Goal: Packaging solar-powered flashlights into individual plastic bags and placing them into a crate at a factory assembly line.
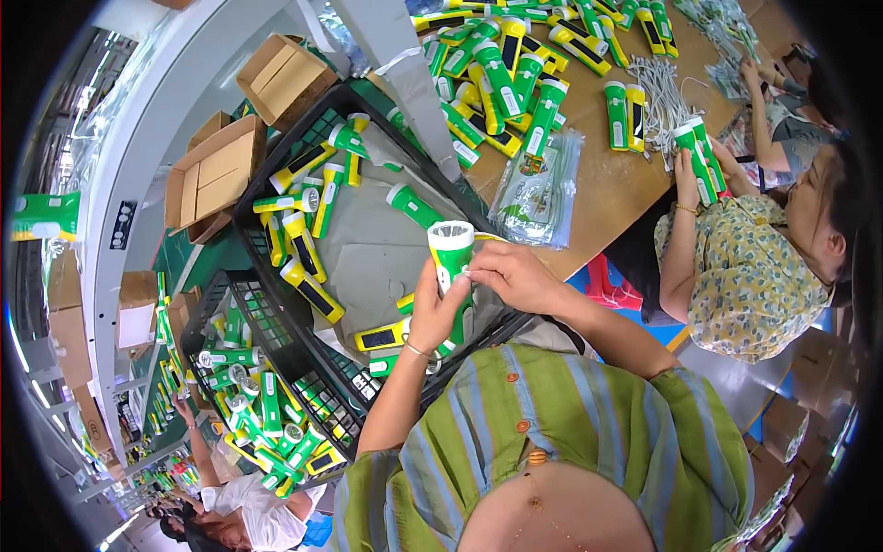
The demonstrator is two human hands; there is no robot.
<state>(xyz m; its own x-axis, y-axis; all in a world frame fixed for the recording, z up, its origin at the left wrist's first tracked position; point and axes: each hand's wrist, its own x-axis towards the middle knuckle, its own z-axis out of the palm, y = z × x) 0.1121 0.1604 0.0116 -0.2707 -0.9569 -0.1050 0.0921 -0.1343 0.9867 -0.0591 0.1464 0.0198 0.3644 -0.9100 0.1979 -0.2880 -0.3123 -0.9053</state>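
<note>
A green and white flashlight stands nearly upright in front of my chest, its wide white head upward. My left hand is wrapped round its body. The fingers of my right hand are pinched together against the front of the flashlight, close to my left thumb; whatever lies between them is too small to make out. Below and behind my hands sits a black plastic crate lined with grey sheeting. Several green and yellow flashlights lie in it, among them a yellow one with a dark panel.
A second black crate full of flashlights is at the left. Cardboard boxes stand beyond it. The brown table bears piled flashlights, white cables and plastic bags. A co-worker at the right holds flashlights.
</note>
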